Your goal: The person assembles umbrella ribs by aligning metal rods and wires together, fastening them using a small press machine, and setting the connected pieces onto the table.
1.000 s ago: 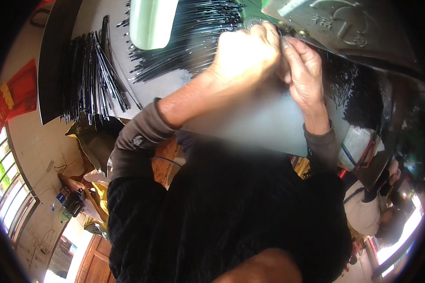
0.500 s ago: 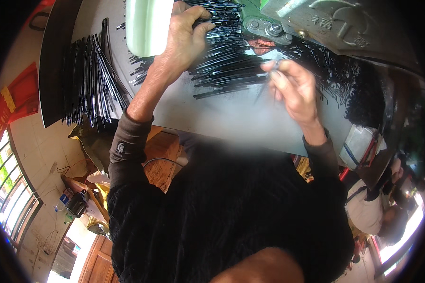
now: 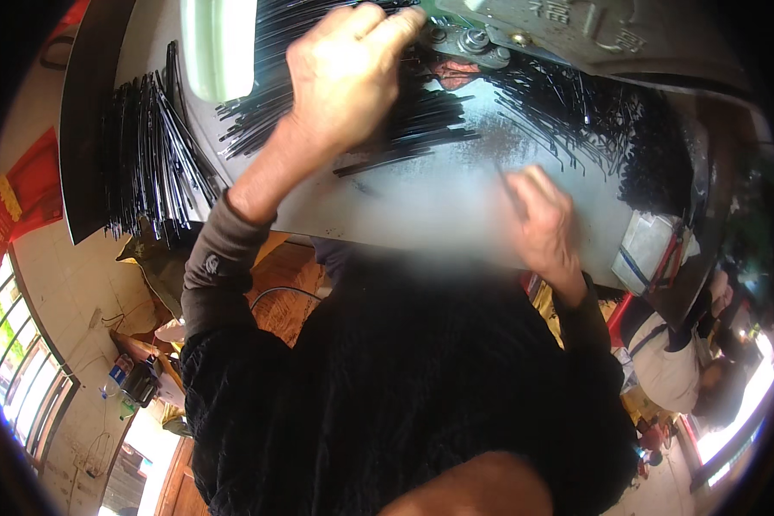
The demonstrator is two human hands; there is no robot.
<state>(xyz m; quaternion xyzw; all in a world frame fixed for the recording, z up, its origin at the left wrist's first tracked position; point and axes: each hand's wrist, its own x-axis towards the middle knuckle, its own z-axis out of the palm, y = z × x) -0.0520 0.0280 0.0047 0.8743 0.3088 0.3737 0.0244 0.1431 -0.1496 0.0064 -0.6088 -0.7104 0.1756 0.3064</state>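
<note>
My left hand [image 3: 346,76] reaches over a wide pile of thin black rods [image 3: 271,112]. Its fingers are pressed together beside the bolted metal part of the green machine [image 3: 473,43]; whatever they pinch is hidden. My right hand [image 3: 543,219] is lower, above the near right part of the grey metal table [image 3: 421,202]. Its fingers are curled, and a blurred thin dark rod [image 3: 509,187] seems to stick out of them. Loose black rods [image 3: 430,129] lie on the table between the hands.
A bundle of black rods [image 3: 150,155] lies at the left, near a pale green trough-like piece [image 3: 219,52]. Bent black pieces [image 3: 568,112] are heaped at the right. A white box [image 3: 649,249] is at the table's right edge. Another person [image 3: 671,361] is at the far right.
My right hand has moved down and nearer to me, away from the rods. My left hand has shifted right, toward the machine's bolted part. The whole view has turned slightly.
</note>
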